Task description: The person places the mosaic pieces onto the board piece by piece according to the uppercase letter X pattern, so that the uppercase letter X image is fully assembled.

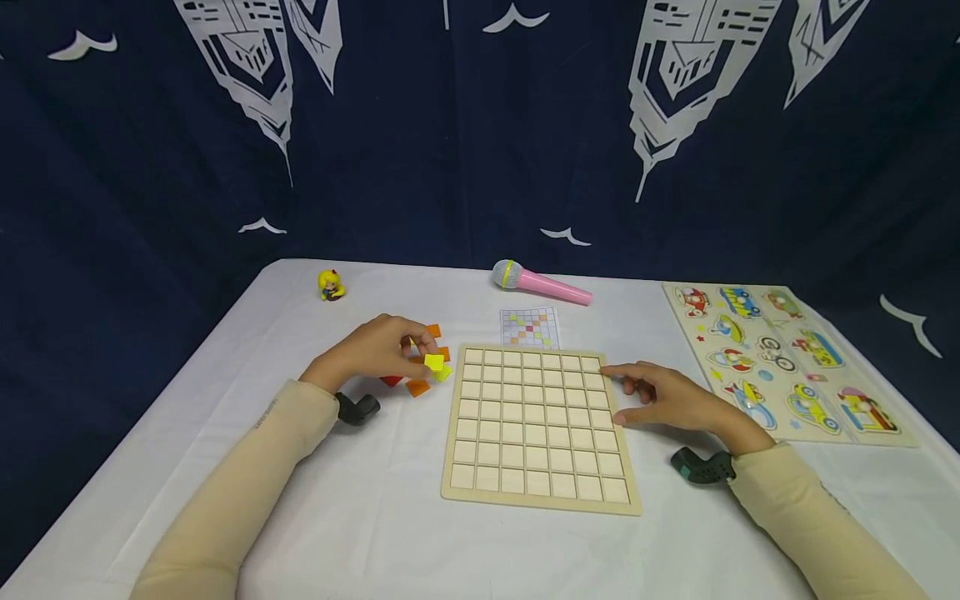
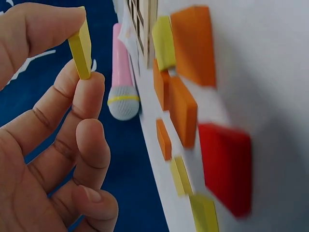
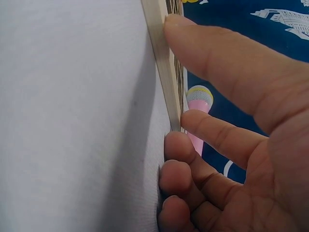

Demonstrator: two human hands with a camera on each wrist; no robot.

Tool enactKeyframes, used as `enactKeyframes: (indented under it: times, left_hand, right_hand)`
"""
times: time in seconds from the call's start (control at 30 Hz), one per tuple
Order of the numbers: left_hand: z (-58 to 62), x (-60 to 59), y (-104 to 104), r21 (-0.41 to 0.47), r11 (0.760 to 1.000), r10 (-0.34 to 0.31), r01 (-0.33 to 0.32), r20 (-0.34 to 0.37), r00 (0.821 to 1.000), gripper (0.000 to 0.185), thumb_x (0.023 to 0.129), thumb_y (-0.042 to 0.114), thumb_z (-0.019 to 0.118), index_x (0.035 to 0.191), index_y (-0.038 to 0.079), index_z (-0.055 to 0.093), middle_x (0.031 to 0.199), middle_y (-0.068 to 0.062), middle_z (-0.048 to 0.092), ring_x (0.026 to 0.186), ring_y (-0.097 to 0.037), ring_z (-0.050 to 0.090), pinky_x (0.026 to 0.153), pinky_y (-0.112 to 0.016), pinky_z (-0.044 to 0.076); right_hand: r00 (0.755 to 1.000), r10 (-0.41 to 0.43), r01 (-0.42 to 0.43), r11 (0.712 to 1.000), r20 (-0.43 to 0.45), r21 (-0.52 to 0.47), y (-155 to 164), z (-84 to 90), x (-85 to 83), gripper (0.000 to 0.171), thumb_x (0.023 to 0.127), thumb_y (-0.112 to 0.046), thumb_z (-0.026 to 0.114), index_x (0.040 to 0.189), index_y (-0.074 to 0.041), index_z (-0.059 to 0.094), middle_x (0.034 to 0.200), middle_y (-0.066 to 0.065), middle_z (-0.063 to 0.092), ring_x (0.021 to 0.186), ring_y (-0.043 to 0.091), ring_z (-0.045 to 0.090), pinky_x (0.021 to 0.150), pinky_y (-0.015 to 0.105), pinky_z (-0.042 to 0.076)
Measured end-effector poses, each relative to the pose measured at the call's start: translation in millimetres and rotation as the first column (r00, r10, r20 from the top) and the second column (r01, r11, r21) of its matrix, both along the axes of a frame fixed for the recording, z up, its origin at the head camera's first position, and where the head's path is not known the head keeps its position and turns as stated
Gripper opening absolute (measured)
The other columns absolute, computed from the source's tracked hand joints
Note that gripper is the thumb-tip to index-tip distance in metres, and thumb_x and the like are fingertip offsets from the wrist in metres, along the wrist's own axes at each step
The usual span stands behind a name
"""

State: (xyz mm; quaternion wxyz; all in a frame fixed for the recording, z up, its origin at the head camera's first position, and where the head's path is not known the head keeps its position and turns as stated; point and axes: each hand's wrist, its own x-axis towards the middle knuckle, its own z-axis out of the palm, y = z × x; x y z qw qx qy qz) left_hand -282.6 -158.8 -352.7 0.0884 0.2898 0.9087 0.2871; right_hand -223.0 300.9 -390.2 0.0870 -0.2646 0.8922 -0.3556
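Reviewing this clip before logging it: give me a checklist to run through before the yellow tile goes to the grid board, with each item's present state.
1. Yellow tile pinched in the left hand: ok.
2. Right hand steadying the grid board at its right edge: ok.
3. Board cells free: ok, no tile seated.
4. Pattern card in view behind the board: ok; its colours are too small to read.
5. Spare tiles within the left hand's reach: ok.
6. Target cell chosen: cannot tell.
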Motion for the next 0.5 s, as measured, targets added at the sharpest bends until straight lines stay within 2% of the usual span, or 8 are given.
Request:
enactKeyframes:
  times: [0.5]
  left_hand:
    - [-3.8, -5.5, 39, -0.073, 0.997, -0.028, 0.025, -0.045, 0.999, 0.022, 0.085, 0.027, 0.090, 0.103, 0.020, 0.080, 0.095, 0.009, 0.073, 0.083, -0.012, 0.062, 0.077, -0.035, 0.048]
  right_hand:
    - [1.000, -0.011, 0.011, 1.000, -0.001, 0.018, 1, 0.9, 0.3, 0.068, 0.090, -0.013, 0.089, 0.146, 0.010, 0.058, 0.102, 0.004, 0.053, 0.082, 0.011, 0.046, 0.072, 0.026, 0.041]
